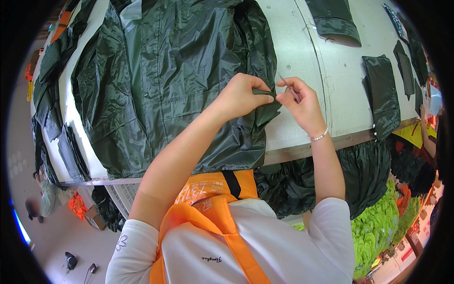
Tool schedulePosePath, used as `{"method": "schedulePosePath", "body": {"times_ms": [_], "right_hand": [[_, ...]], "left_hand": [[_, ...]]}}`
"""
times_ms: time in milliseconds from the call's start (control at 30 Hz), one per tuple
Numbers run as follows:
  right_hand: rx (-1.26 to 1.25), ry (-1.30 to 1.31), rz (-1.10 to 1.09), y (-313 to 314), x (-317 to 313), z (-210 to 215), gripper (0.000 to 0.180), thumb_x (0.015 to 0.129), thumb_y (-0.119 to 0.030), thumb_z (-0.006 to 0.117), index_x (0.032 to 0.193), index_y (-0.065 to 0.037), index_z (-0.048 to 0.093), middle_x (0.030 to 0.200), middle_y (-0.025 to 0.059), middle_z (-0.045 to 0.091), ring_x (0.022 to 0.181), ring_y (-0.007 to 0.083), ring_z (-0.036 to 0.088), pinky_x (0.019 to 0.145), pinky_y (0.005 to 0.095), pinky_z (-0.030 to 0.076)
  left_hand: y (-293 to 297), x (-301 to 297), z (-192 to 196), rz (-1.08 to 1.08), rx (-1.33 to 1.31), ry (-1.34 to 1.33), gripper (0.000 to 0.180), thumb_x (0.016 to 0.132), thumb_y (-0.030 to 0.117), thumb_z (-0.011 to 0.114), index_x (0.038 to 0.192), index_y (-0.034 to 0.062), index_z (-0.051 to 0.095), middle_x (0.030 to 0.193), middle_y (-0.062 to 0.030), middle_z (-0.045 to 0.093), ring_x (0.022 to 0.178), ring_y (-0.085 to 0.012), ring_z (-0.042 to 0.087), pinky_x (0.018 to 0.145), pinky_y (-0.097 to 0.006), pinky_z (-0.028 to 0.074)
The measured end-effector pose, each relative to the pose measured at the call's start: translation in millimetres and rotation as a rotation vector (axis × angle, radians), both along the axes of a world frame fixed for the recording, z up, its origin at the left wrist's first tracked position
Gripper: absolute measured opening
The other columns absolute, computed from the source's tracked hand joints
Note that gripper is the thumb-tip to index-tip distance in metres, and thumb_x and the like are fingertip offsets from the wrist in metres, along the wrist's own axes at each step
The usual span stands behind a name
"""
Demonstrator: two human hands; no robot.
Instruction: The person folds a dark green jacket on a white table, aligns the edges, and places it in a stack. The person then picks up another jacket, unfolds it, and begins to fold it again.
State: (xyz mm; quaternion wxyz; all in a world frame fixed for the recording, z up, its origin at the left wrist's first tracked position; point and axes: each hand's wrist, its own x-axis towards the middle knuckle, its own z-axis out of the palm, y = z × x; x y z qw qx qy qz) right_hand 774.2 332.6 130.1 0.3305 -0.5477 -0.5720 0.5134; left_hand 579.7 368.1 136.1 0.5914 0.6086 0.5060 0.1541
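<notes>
A dark green, shiny jacket (184,71) lies spread over the pale table (302,90). At its right side my left hand (241,97) pinches a folded edge of the jacket between thumb and fingers, lifting it a little off the table. Close beside it, my right hand (300,104) is closed around slim, pointed metal snips (291,90), their tip pointing up and away from me. The right fingertips are right by the pinched edge; whether they touch the cloth I cannot tell.
Folded dark green pieces (382,92) lie on the table's right, with another panel (333,21) at the far side. Dark garments (59,90) hang along the left edge. Bundled dark cloth (364,170) and lime-green garments (378,227) sit below the right edge. Another person's arm (428,137) shows far right.
</notes>
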Motion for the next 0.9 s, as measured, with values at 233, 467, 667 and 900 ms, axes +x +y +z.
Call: {"method": "schedulePosePath", "body": {"times_ms": [233,467,667,900], "right_hand": [[-0.017,0.218,-0.047,4.1,-5.9,-4.8,0.012,0.081,-0.005,0.069,0.091,0.002,0.065,0.079,-0.0026,0.057,0.067,0.0034,0.045,0.061,0.0177,0.037],[0.035,0.039,0.027,3.8,-1.2,-1.2,0.008,0.082,-0.004,0.067,0.085,0.001,0.062,0.074,-0.0027,0.050,0.063,0.0033,0.041,0.057,0.0195,0.034],[-0.044,0.138,-0.156,2.4,1.3,0.5,0.009,0.088,-0.010,0.062,0.087,-0.001,0.060,0.073,-0.0048,0.048,0.062,0.0026,0.037,0.057,0.0186,0.033],[0.028,0.008,-0.098,-16.0,12.7,10.3,0.014,0.091,-0.015,0.059,0.093,-0.001,0.059,0.075,-0.0032,0.053,0.065,0.0033,0.044,0.058,0.0193,0.037]], "left_hand": [[-6.1,-3.1,-4.4,0.064,0.093,-0.067,0.018,0.076,0.011,0.070,0.089,-0.0015,0.068,0.077,-0.0048,0.066,0.070,-0.0073,0.057,0.065,-0.024,0.047],[-10.8,0.5,1.1,0.076,0.129,-0.054,0.018,0.076,0.009,0.069,0.090,-0.0014,0.068,0.076,-0.0063,0.067,0.072,-0.0082,0.059,0.068,-0.025,0.047],[-11.1,0.4,0.1,0.080,0.199,-0.050,0.018,0.075,0.009,0.070,0.089,-0.0010,0.068,0.077,-0.0078,0.067,0.073,-0.0090,0.059,0.070,-0.025,0.047],[-11.4,-3.5,-6.3,0.184,0.103,-0.130,0.016,0.075,0.004,0.070,0.090,-0.0011,0.069,0.081,-0.0055,0.068,0.076,-0.0086,0.060,0.073,-0.023,0.047]]}}
